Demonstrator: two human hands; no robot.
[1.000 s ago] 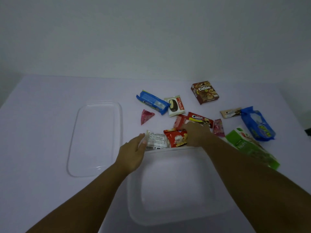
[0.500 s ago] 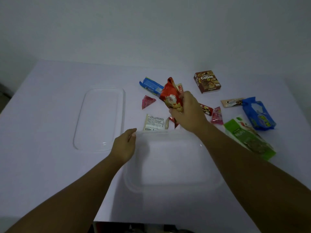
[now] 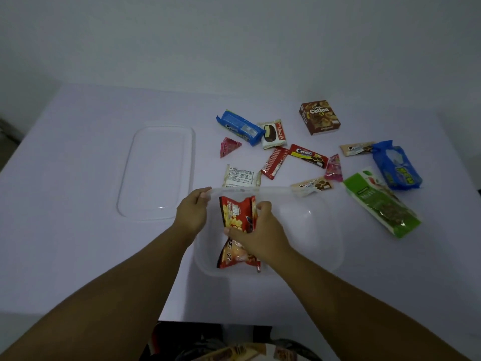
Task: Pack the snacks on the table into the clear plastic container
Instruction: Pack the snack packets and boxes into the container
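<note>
The right hand (image 3: 256, 237) is pinching the red snack bags (image 3: 238, 220) closed-fingered, lowering them inside the clear plastic container (image 3: 328, 230) near its left wall. The left hand (image 3: 192, 214) is clamping the container's far-left rim. Risk, as I judge it: the crinkly bags are springing open and riding up the wall, or the light container is sliding if the left hand is letting go. The lid (image 3: 156, 173) is lying well apart, left.
</note>
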